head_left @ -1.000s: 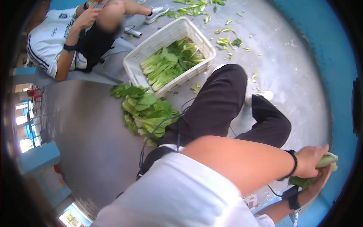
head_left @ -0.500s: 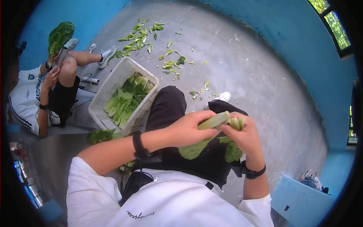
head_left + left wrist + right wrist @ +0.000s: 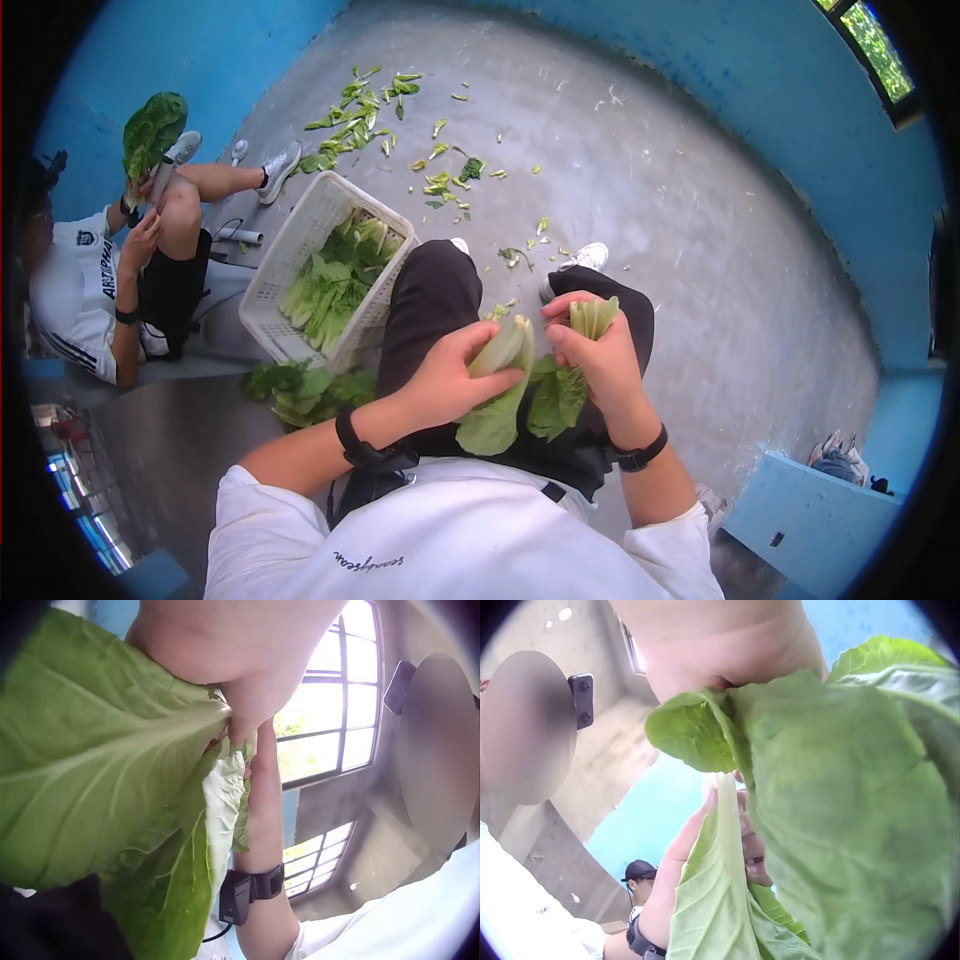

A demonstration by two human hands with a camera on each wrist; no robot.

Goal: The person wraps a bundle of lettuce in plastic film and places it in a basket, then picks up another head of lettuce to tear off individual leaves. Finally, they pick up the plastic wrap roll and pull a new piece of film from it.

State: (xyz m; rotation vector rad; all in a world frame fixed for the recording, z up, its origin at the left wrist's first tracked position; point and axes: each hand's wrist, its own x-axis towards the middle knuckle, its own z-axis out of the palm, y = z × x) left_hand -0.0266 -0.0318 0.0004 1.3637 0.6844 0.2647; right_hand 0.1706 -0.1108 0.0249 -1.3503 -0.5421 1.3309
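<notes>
In the head view, the left hand [image 3: 445,380] grips a leafy green [image 3: 495,420], its pale stem end pointing up. Beside it, the right hand [image 3: 605,365] pinches a bunch of pale stems [image 3: 593,316], whose leaves [image 3: 557,400] hang over the lap. A small gap separates the two hands. Up close in the left wrist view, a broad veined leaf [image 3: 97,742] spreads from under the left hand [image 3: 217,637]. Large leaves [image 3: 847,810] hang below the right hand [image 3: 727,645] in the right wrist view, covering its fingertips.
A white crate [image 3: 262,300] holding greens stands left of the knees, with more leaves [image 3: 300,392] just behind it. Leaf scraps [image 3: 350,125] lie on the grey floor [image 3: 680,210]. Another person [image 3: 90,290] sits at left, holding a leaf. A blue ledge [image 3: 810,510] is at lower right.
The head view has swung round from a second ago. Over the last half second the hands have drawn apart, and the left hand's vegetable has tipped more upright.
</notes>
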